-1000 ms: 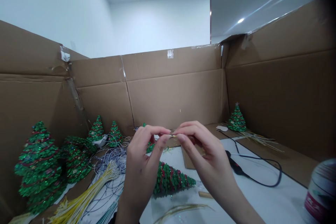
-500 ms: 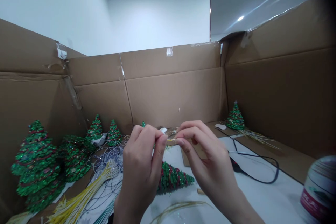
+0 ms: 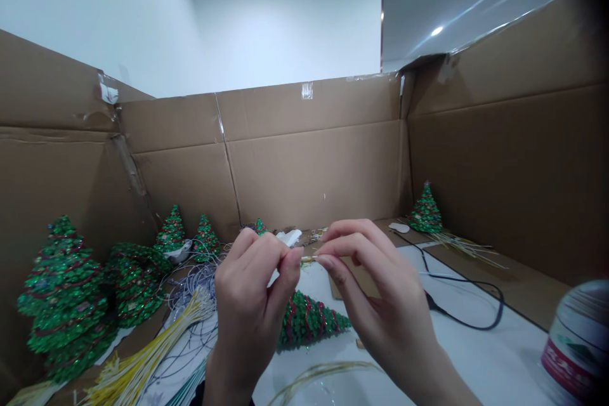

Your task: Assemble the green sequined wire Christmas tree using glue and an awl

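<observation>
Near the middle of the head view, my left hand (image 3: 259, 298) pinches one end of a thin, pale yellowish strand (image 3: 309, 259). The other end is pinched between the thumb and forefinger of my right hand (image 3: 373, 292), so the strand spans the small gap between both hands. Below and behind them, a green Christmas tree ornament with red garland (image 3: 311, 320) lies on its side on the white table surface (image 3: 466, 355), partly covered by my left hand. A curved bundle of golden strands (image 3: 328, 369) is nearer to me.
Sparkly green trees (image 3: 64, 298) stand at the left, beside yellow strands (image 3: 147, 355) and tangled grey cord (image 3: 197, 279). One small tree (image 3: 426, 210) is at the back right. A black cable (image 3: 476, 327) and a plastic jar (image 3: 578, 342) are at the right. Cardboard walls (image 3: 314, 165) surround the table.
My hands have moved slightly apart, my left hand shifting a little to the left, and more of the strand shows between them. The camera view has shifted slightly.
</observation>
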`<state>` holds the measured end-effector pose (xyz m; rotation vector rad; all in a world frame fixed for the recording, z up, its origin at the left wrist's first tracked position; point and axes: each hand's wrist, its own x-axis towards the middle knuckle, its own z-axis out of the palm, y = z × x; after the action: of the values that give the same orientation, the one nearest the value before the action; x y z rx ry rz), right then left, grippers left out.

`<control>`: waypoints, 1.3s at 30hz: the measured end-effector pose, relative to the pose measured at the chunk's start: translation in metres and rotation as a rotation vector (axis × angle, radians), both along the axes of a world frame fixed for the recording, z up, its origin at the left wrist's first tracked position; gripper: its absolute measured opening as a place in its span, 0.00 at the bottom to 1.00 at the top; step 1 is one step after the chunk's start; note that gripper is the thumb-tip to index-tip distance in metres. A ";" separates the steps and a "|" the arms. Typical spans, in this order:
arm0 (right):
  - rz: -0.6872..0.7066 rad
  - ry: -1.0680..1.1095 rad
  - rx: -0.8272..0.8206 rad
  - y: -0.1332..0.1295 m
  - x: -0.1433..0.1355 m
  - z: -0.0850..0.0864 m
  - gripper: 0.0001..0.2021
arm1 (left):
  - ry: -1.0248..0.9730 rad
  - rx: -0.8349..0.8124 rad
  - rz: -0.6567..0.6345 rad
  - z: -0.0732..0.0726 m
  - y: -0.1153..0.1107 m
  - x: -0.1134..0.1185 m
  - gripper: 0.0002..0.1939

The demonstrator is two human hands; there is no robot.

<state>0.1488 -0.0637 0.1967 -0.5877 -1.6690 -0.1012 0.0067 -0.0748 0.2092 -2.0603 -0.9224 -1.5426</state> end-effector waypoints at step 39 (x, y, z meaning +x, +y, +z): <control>-0.167 -0.539 -0.636 0.057 -0.011 -0.145 0.09 | -0.791 -1.281 -0.257 -0.174 0.059 -0.052 0.15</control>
<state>0.1382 -0.0069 0.0513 -1.2639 -2.1814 0.1761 -0.0457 -0.0157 0.0352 -2.2783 -2.5304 -2.2976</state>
